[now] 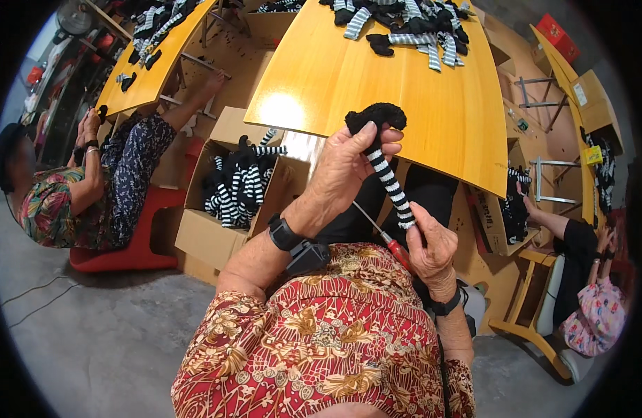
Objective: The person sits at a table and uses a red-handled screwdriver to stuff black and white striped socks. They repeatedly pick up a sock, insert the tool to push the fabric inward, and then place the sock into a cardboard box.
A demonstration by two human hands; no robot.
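A small knitted piece (388,177), black and fuzzy at its top with a black-and-white striped tube below, is stretched between my hands in front of the table edge. My left hand (342,164) pinches the black end between thumb and fingers. Lower down, my right hand (432,247) grips the bottom of the striped tube. A screwdriver-like tool with a red handle (397,254) and a thin metal shaft lies against the right palm, its shaft pointing up and left. How firmly the right fingers hold the tool is hidden.
On the yellow table (321,76), a pile of grey-striped and black knitted pieces (422,35) lies at the far end. A cardboard box (220,240) of striped pieces stands to my left, another box (502,230) to my right. Two people (84,181) sit nearby, left and right.
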